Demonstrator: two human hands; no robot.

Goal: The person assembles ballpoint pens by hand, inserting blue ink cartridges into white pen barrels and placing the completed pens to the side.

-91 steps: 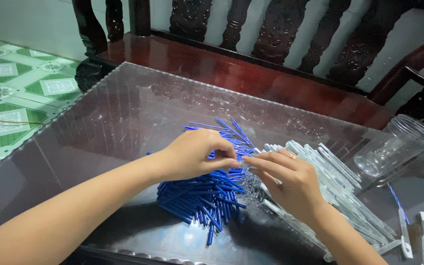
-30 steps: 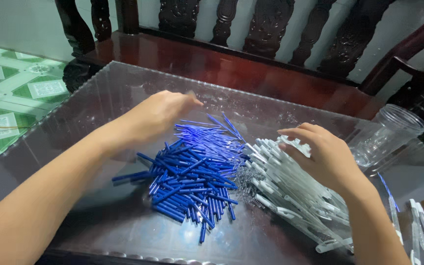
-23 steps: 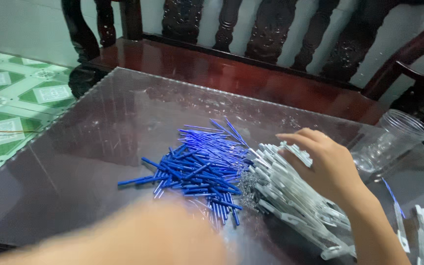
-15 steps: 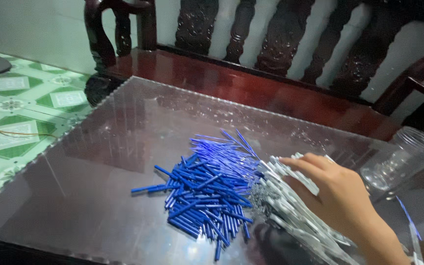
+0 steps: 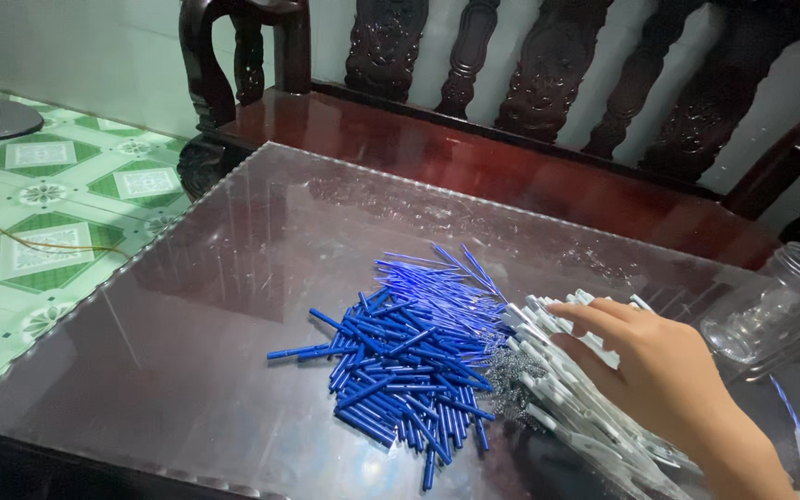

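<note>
The right hand [image 5: 668, 380] comes in from the lower right corner and lies flat on a pile of white plastic tubes [image 5: 585, 407]. Its fingers [image 5: 594, 322] are stretched out and loose, resting on top of the tubes without closing around any of them. The left hand is not in the picture.

The white tubes lie under and below the fingers, with their long axis going from the fingertips down toward the lower right corner, nearly in line with the forearm. Just beyond the fingertips, to the left, there is a small dark heap of little metal springs [image 5: 511, 375], touching the white pile. Next to it, further left of the fingertips, lies a heap of blue tubes [image 5: 409, 370]. Most of them point from the lower right to the upper left, some lie across, and one blue tube [image 5: 298, 351] sticks out alone on the left side.

The glass tabletop [image 5: 187, 333] is bare to the left of the blue heap and behind it, as far as its wavy edge. To the right of the hand, a clear plastic jar [image 5: 780, 310] lies on its side. Behind the tabletop stands a dark wooden bench [image 5: 511, 176], and far left is a green tiled floor [image 5: 39, 231].
</note>
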